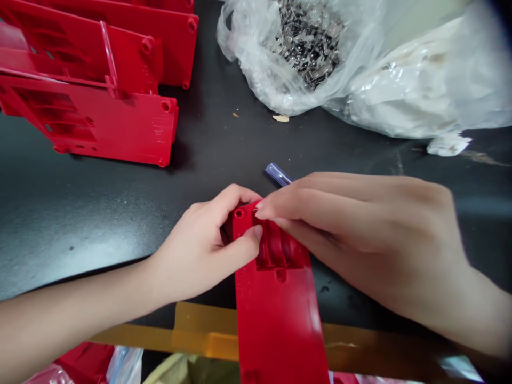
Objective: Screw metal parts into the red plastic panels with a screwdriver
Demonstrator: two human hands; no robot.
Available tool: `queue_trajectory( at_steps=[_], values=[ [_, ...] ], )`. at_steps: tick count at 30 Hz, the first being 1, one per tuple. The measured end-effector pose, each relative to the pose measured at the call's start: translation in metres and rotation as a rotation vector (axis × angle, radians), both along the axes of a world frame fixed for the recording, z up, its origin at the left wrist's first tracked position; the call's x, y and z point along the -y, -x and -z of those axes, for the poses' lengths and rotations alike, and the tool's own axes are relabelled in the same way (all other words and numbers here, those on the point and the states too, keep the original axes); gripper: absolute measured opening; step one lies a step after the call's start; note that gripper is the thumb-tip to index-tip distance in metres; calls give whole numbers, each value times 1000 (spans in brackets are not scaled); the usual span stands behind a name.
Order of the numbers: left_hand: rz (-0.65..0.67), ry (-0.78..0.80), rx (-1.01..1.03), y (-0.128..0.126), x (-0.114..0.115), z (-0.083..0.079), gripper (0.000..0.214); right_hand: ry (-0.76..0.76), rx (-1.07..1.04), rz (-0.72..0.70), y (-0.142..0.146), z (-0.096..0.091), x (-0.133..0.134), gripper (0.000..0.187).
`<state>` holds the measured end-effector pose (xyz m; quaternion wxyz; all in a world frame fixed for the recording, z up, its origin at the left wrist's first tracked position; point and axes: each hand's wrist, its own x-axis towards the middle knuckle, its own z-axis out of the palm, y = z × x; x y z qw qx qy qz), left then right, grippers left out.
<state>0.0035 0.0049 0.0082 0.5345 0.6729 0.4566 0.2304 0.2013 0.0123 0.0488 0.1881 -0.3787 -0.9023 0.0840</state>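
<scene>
A long red plastic panel [280,314] lies on the black table, reaching from the front edge toward the middle. My left hand [204,248] grips its far left corner, thumb on top and fingers curled round the edge. My right hand [360,234] comes in from the right, its fingers pressed together on the recess at the panel's far end; whatever lies under the fingertips is hidden. A blue-violet pen-like tool [279,174] pokes out from behind my right hand.
Several red plastic panels [100,101] are stacked at the back left. A clear plastic bag [280,74] of small metal parts [310,37] sits at the back, more white bags [420,90] to its right. Yellow tape [200,330] runs along the front edge.
</scene>
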Motion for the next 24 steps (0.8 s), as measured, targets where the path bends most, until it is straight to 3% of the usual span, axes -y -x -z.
queue_trajectory(
  at_steps=[10,14,19,24],
  values=[
    [-3,-17,-2,-1,0,0,16,114,-116,31,3,0,1,18],
    [-2,5,2,-1,0,-1,16,51,-51,47,1,1,-1,21],
    [-1,18,10,0,1,0,13,25,-3,-62,-1,4,-2,19],
    [-10,29,41,1,2,3,19,20,22,-9,0,-1,3,16]
  ],
)
